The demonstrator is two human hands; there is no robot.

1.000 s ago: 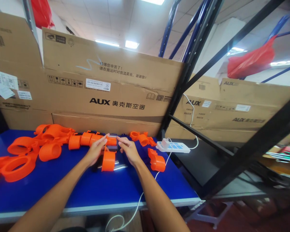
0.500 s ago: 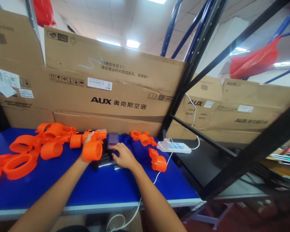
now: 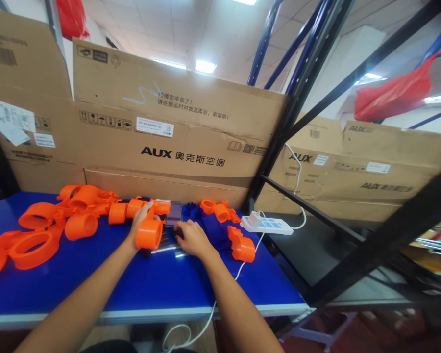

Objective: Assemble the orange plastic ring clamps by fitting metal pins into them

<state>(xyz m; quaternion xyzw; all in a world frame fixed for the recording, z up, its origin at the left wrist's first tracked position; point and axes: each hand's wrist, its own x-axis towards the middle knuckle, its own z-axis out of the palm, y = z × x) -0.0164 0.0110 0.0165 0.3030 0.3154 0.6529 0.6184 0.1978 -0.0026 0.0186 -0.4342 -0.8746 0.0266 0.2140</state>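
My left hand (image 3: 141,223) is wrapped around an orange plastic tube-shaped part (image 3: 149,234) and holds it just above the blue table (image 3: 132,284). My right hand (image 3: 191,239) lies palm down on dark and silvery items (image 3: 168,246) on the table, fingers bent; what is under it stays hidden. A small dark device with a purple screen (image 3: 174,214) sits just beyond both hands.
Several orange plastic rings and tubes (image 3: 44,230) lie at the left; more orange parts (image 3: 240,245) at the right. A white power strip (image 3: 266,225) with a cable sits on a black shelf. Large cardboard boxes (image 3: 169,137) wall the back. A black rack frame (image 3: 353,274) stands right.
My left hand has lifted the orange tube off the table and drawn it left. My right hand has moved from the device down onto the dark items in front.
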